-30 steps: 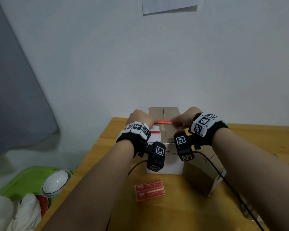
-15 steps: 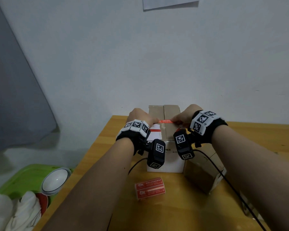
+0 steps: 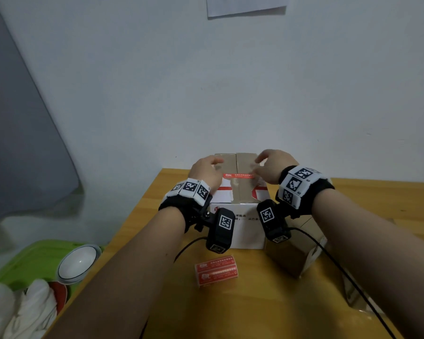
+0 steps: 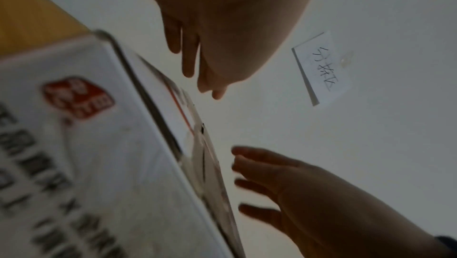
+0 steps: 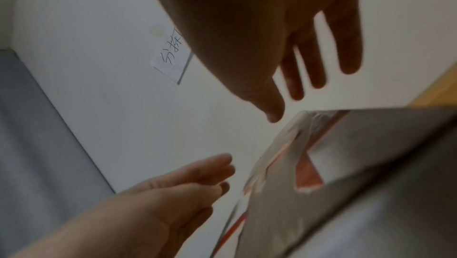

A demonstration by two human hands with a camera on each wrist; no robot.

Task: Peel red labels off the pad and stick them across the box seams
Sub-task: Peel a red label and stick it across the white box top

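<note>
Both hands (image 3: 240, 167) have lifted off the red label (image 3: 239, 176).

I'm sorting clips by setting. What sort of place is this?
Probably a plain indoor packing spot, not a factory: a wooden table against a bare wall, a cardboard box, a pad of red labels.

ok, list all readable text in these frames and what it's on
"分拣" plus a third character I can't make out: handwritten note on the wall.
Red label across the box seam: white print, too small.
Label pad: too small.
White box front: red logo, dark characters, blurred.
</note>
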